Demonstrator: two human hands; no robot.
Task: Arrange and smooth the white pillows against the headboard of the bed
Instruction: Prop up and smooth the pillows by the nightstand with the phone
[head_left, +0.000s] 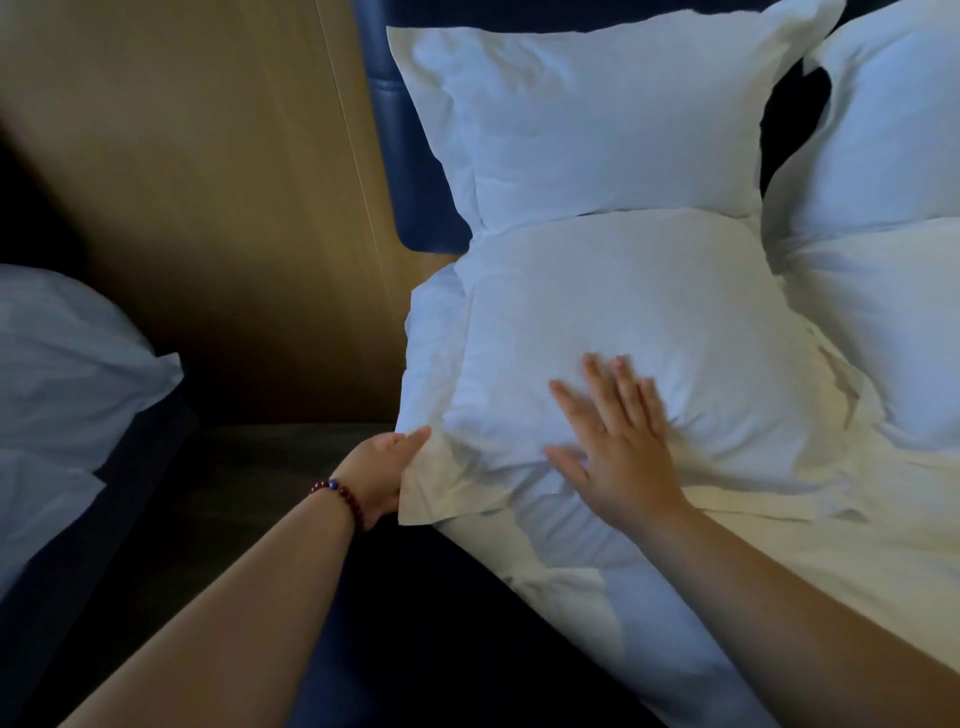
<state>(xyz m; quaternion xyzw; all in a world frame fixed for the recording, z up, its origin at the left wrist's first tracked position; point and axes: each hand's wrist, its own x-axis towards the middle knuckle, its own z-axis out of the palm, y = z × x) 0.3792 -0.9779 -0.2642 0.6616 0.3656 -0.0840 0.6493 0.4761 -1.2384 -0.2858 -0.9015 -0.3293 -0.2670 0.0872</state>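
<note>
A white front pillow (639, 322) lies on the bed, leaning on a second white pillow (597, 119) that stands against the dark blue headboard (410, 171). My right hand (618, 441) presses flat on the front pillow's lower part, fingers straight and spread. My left hand (384, 473), a bead bracelet on its wrist, grips the flap at the pillow's lower left corner; its fingers are hidden behind the fabric. Two more white pillows, back (883, 114) and front (883, 332), lie to the right.
A wooden wall panel (218, 182) rises left of the headboard. A second bed with white bedding (62, 374) stands at the far left, across a dark floor gap (249, 467). A white sheet (779, 561) covers the mattress below the pillows.
</note>
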